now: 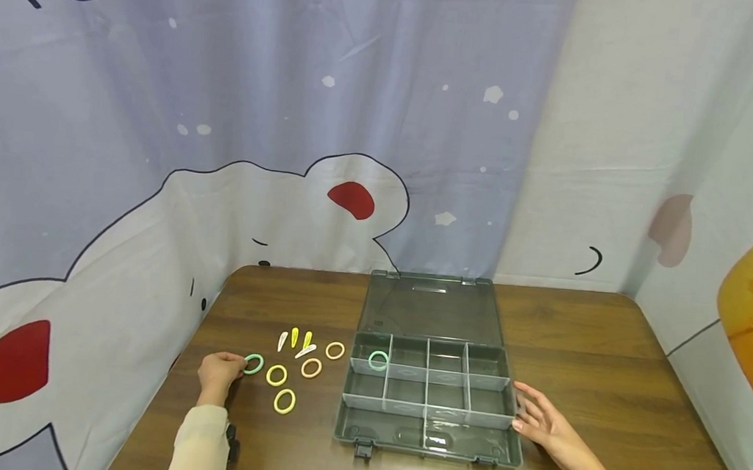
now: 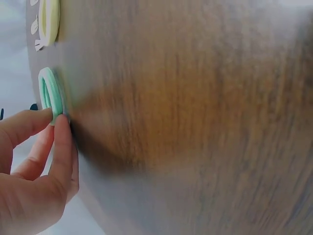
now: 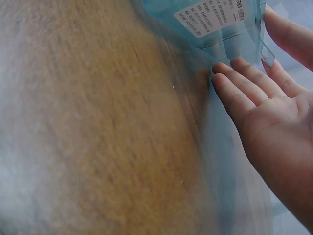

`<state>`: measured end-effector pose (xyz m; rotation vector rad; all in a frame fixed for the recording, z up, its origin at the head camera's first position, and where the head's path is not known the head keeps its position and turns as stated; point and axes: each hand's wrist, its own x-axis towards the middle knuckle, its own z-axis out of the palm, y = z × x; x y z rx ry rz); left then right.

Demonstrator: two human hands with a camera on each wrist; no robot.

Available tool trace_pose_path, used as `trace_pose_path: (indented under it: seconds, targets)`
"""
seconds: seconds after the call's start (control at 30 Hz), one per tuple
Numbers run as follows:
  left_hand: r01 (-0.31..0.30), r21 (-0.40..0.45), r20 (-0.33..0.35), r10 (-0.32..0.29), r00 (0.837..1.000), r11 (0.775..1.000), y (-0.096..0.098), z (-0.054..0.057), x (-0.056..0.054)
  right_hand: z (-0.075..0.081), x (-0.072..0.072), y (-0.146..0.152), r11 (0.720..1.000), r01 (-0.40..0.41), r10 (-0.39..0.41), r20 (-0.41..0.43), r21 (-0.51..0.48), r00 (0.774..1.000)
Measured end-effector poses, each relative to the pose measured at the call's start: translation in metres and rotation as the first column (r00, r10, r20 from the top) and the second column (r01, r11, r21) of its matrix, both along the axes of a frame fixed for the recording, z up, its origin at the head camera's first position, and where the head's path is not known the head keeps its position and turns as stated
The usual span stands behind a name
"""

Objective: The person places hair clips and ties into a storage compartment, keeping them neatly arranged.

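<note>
My left hand (image 1: 217,374) pinches the edge of a mint-green hair tie (image 1: 253,364) between thumb and fingers at the table's left; the left wrist view shows the tie (image 2: 52,90) tilted at the fingertips. A grey see-through divided box (image 1: 401,432) lies with its lid (image 1: 433,309) folded back. Another green hair tie (image 1: 378,360) sits in its back left compartment. My right hand (image 1: 553,432) is at the box's right side, fingers extended. In the right wrist view, fingertips of this hand (image 3: 274,105) touch or nearly touch the labelled box wall (image 3: 215,24).
Right of my left hand lie two yellow hair ties (image 1: 276,375) and two peach hair ties (image 1: 311,368). Several white and yellow snap clips (image 1: 294,338) lie behind them. A printed curtain (image 1: 293,110) hangs behind the wooden table (image 1: 581,340).
</note>
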<state>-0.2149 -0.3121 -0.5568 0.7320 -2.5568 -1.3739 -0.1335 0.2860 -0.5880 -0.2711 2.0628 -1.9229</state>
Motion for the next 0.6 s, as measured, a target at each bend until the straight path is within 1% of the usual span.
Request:
trace_pose_path:
  seconds: [0.17,0.27,0.5,0.53,0.6]
  targets:
    - [0.013,0.088,-0.022,-0.011,1.0,0.996,0.0,-0.003,-0.002,0.001,0.0,0.0,1.0,-0.004,0.004,0.01,0.006,1.0]
    - [0.004,0.12,-0.043,0.001,0.999,0.993,0.001,-0.002,-0.005,0.001,0.001,0.0,1.0,-0.008,0.008,0.007,-0.003,1.0]
    - [-0.01,0.2,-0.097,0.03,0.995,0.98,0.012,0.008,-0.011,0.002,0.001,-0.001,1.0,-0.001,0.001,-0.003,-0.008,1.0]
    - [-0.006,0.211,-0.102,0.028,0.994,0.977,0.015,0.01,-0.012,0.003,0.001,-0.002,1.0,0.005,-0.005,0.005,-0.01,1.0]
    - [0.012,0.231,-0.111,0.014,0.994,0.973,0.02,0.013,-0.013,0.003,0.001,-0.002,1.0,-0.005,0.005,-0.005,-0.013,1.0]
